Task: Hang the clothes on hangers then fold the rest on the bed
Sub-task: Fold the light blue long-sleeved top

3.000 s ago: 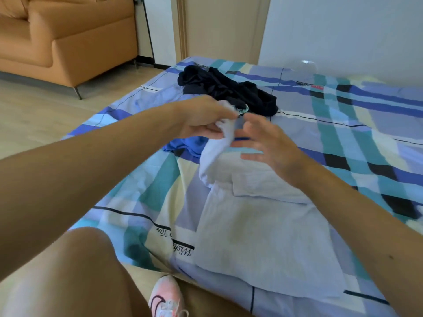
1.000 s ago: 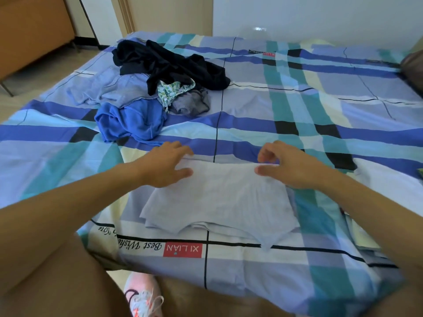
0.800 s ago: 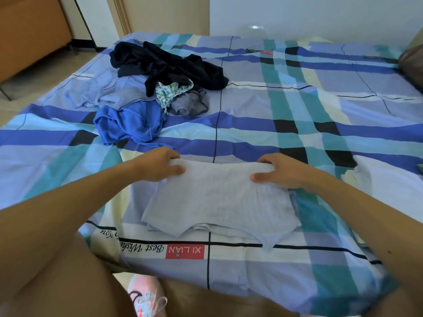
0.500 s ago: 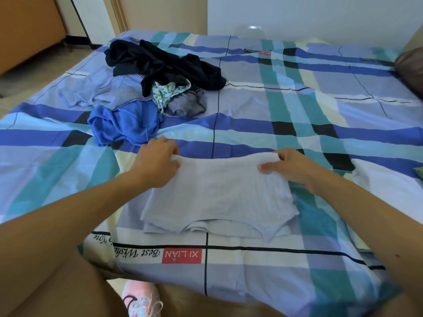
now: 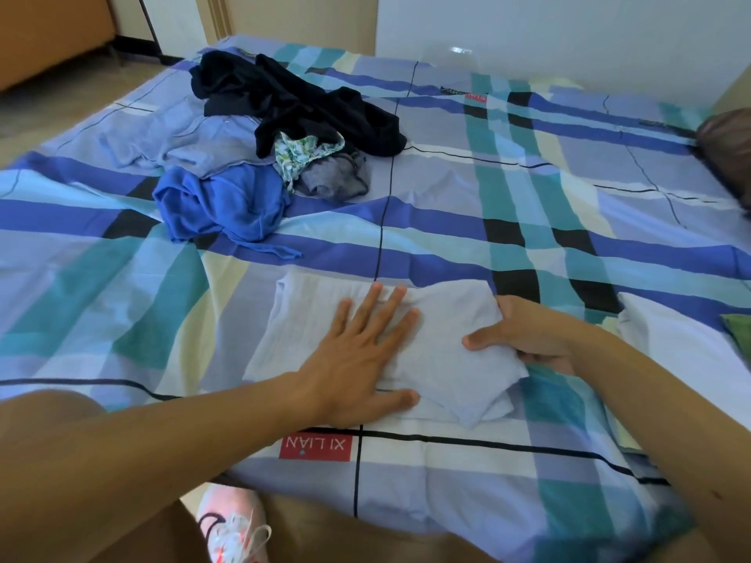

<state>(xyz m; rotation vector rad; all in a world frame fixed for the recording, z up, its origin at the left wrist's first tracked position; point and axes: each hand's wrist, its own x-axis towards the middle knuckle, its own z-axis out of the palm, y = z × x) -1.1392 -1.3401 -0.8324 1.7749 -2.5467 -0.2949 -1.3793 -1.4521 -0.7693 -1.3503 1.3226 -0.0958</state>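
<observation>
My left hand (image 5: 357,359) lies flat, fingers spread, pressing the pale grey folded cotton garment (image 5: 445,353) onto the near part of the blue-and-teal plaid bed (image 5: 528,197), while my right hand (image 5: 524,335) pinches its right edge, thumb on top, fingers curled underneath.

At the top left we see the corner of an orange-brown sofa (image 5: 48,30) on a thin metal leg (image 5: 112,54), standing on a pale wood-look floor (image 5: 61,111). Behind it a black cable (image 5: 147,22) runs down a white strip of wall, beside a beige door frame (image 5: 219,14). A plain white wall (image 5: 569,34) fills the top right. At the right edge we make out something dark brown (image 5: 727,144), too cut off to name. At bottom centre is a pink sneaker (image 5: 233,526) with white laces.
</observation>
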